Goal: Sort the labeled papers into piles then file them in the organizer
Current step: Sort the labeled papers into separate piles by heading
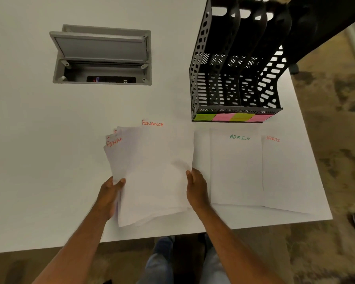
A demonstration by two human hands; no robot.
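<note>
A fanned stack of white papers (152, 171), the top sheet lettered "FINANCE" in red, is lying near the front edge of a white desk (49, 140), gripped on both sides. The left hand (109, 193) is closing around the stack's lower left corner, thumb pressing on top and fingers curling beneath, where several sheets with red lettering are splaying out. The right hand (196, 189) is pinching the stack's right edge, thumb on top of the paper.

Just to the right of that hand, a second pile headed "ADMIN" (236, 167) in green is resting flat on the desk, its left edge tucked partly under the held sheets. Beside it, touching or slightly overlapping, a third pile marked "SPORTS" (285, 173) in red is sitting close to the desk's right edge.

Behind the piles, a black mesh organizer (234, 64) with four upright slots is standing at the desk's right rear, its slots looking empty. Green and pink sticky notes (232, 117) are lining its front lip; their writing is too small to read. Nothing is standing between the papers and the organizer.

To the left rear, a grey cable box (101, 56) set into the desk is sitting with its lid propped open, a dark socket strip showing inside. Below the desk edge, the person's legs in blue jeans (162, 261) are showing above patterned carpet (326, 242).
</note>
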